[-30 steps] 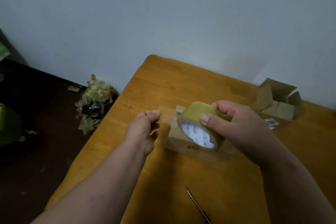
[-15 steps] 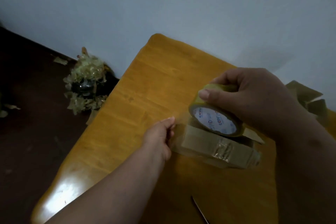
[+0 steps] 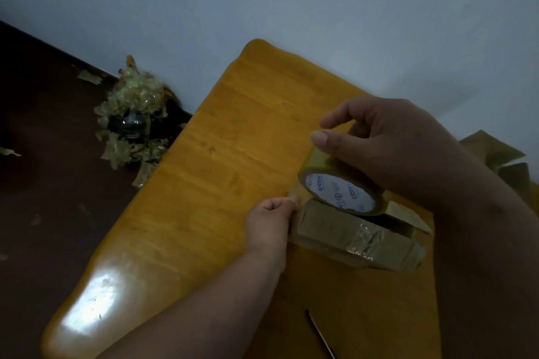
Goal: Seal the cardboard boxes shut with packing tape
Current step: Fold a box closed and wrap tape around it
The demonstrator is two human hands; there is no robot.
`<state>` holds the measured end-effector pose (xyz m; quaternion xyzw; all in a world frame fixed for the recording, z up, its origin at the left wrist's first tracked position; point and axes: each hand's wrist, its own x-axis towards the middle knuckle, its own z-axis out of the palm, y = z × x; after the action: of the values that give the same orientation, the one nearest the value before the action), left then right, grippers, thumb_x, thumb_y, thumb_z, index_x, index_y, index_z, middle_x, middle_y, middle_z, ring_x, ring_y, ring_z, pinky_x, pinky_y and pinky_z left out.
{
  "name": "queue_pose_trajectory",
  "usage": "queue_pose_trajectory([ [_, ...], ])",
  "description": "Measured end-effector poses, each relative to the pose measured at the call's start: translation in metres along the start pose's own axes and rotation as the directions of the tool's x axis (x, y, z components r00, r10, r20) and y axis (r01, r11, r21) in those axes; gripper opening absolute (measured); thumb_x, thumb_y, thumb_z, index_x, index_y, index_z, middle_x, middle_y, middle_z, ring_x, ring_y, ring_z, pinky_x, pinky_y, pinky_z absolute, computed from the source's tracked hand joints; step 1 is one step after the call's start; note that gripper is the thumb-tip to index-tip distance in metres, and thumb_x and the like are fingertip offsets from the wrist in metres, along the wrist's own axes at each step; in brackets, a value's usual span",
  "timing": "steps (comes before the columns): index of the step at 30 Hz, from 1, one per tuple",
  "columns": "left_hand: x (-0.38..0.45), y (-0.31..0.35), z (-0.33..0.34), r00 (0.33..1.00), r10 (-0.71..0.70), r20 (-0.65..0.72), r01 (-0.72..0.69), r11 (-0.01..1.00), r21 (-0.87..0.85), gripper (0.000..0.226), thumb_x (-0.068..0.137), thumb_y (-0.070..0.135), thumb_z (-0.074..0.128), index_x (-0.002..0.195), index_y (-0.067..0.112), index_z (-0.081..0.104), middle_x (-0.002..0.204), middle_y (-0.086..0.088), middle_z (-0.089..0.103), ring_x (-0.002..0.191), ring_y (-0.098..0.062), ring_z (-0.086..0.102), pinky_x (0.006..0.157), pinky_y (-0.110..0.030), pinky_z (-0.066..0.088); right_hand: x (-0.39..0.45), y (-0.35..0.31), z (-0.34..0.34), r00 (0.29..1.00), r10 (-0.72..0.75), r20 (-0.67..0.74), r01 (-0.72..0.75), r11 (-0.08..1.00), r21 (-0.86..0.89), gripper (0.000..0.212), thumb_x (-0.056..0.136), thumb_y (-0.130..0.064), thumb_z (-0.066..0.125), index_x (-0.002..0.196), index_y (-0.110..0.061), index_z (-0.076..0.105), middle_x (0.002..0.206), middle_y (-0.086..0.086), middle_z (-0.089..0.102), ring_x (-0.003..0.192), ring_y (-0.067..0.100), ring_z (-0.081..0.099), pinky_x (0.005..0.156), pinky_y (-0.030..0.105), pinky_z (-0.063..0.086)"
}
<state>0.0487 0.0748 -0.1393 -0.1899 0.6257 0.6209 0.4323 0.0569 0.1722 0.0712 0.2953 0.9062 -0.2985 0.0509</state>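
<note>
Right hand point(image 3: 388, 148) gripping the tape roll point(image 3: 339, 188) just above the cardboard box point(image 3: 358, 237) lying on the desk point(image 3: 233, 131), while the left hand point(image 3: 269, 220), fingers curled, pinches the free tape end point(image 3: 293, 197) at the box's left edge.

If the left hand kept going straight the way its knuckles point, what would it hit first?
Probably the tape roll the right hand holds just above the box; the left hand already sits at the box's near end. Depth is unclear.
</note>
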Motion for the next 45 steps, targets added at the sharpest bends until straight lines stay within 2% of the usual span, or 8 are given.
queue_pose_trajectory([
  [4, 0.004, 0.0, -0.004, 0.985, 0.172, -0.023, -0.161, 0.955, 0.251, 0.017, 0.083, 0.043, 0.074, 0.083, 0.027, 0.073, 0.07, 0.009, 0.07, 0.073, -0.013, 0.068, 0.073, -0.042, 0.059, -0.001, 0.002, 0.002, 1.0, -0.01, -0.01, 0.01, 1.0, 0.026, 0.027, 0.083, -0.053, 0.063, 0.097, -0.03, 0.066, 0.065, -0.006, 0.059, 0.053, 0.0, 0.052, 0.055, 0.024, 0.038],
  [8, 0.012, 0.009, -0.008, 0.986, 0.168, 0.01, -0.154, 0.876, 0.457, 0.074, 0.081, 0.041, 0.076, 0.145, 0.025, 0.044, 0.087, 0.008, 0.061, 0.085, -0.013, 0.063, 0.074, -0.033, 0.054, -0.003, 0.005, 0.002, 0.999, -0.033, -0.007, 0.033, 0.998, 0.051, 0.025, 0.085, -0.051, 0.06, 0.092, -0.028, 0.067, 0.058, -0.007, 0.055, 0.049, 0.0, 0.05, 0.056, 0.027, 0.042],
  [16, 0.005, 0.05, -0.018, 0.844, 0.026, 0.537, -0.372, 0.749, 0.549, 0.092, 0.082, -0.01, 0.057, 0.154, 0.034, 0.021, 0.156, 0.003, 0.035, 0.135, -0.015, 0.039, 0.072, -0.012, 0.048, -0.011, 0.025, -0.005, 0.998, -0.052, -0.036, 0.055, 0.995, 0.082, 0.014, 0.089, -0.042, 0.062, 0.088, -0.029, 0.067, 0.057, -0.008, 0.057, 0.051, 0.0, 0.051, 0.055, 0.026, 0.044],
  [19, -0.012, 0.057, -0.021, 0.773, -0.026, 0.634, -0.319, 0.848, 0.423, 0.101, 0.071, -0.018, 0.054, 0.155, 0.027, 0.022, 0.155, 0.0, 0.037, 0.133, -0.016, 0.043, 0.101, -0.033, 0.047, -0.013, 0.031, -0.005, 0.998, -0.051, -0.048, 0.056, 0.993, 0.104, 0.015, 0.088, -0.042, 0.061, 0.088, -0.028, 0.067, 0.054, -0.011, 0.055, 0.05, 0.001, 0.049, 0.055, 0.027, 0.043],
  [24, -0.028, 0.035, -0.021, 0.678, -0.072, 0.732, -0.269, 0.902, 0.338, 0.109, 0.063, 0.011, 0.079, 0.154, 0.027, 0.022, 0.151, 0.003, 0.043, 0.132, -0.016, 0.048, 0.109, -0.035, 0.043, -0.015, 0.038, -0.002, 0.996, -0.078, -0.039, 0.082, 0.986, 0.142, 0.015, 0.09, -0.04, 0.06, 0.089, -0.027, 0.066, 0.046, -0.014, 0.049, 0.044, 0.001, 0.044, 0.05, 0.023, 0.038],
  [29, -0.021, 0.024, -0.006, 0.844, 0.152, 0.515, -0.453, 0.716, 0.531, 0.132, 0.058, 0.06, 0.084, 0.156, 0.035, 0.0, 0.162, 0.009, 0.012, 0.149, -0.016, 0.015, 0.119, -0.043, 0.026, -0.018, 0.044, -0.001, 0.995, -0.09, -0.052, 0.097, 0.98, 0.174, 0.011, 0.091, -0.037, 0.061, 0.091, -0.026, 0.066, 0.044, -0.014, 0.046, 0.043, 0.001, 0.042, 0.043, 0.013, 0.034],
  [36, -0.023, 0.006, -0.003, 0.828, 0.465, 0.313, -0.561, 0.698, 0.446, 0.084, 0.066, 0.036, 0.088, 0.13, 0.031, 0.034, 0.114, 0.01, 0.051, 0.108, -0.004, 0.052, 0.084, -0.009, 0.043, -0.024, 0.05, -0.005, 0.994, -0.084, -0.072, 0.097, 0.973, 0.208, 0.012, 0.093, -0.036, 0.06, 0.09, -0.026, 0.067, 0.045, -0.011, 0.042, 0.044, 0.003, 0.038, 0.042, 0.014, 0.032],
  [45, -0.022, 0.003, -0.001, 0.802, 0.268, 0.534, -0.502, 0.787, 0.359, 0.043, 0.096, 0.039, 0.057, 0.138, 0.03, 0.049, 0.125, 0.014, 0.062, 0.114, -0.005, 0.059, 0.092, -0.019, 0.05, -0.03, 0.059, -0.009, 0.992, -0.069, -0.105, 0.099, 0.945, 0.312, 0.012, 0.092, -0.036, 0.061, 0.092, -0.027, 0.069, 0.056, -0.005, 0.05, 0.049, 0.006, 0.045, 0.043, 0.014, 0.037],
])
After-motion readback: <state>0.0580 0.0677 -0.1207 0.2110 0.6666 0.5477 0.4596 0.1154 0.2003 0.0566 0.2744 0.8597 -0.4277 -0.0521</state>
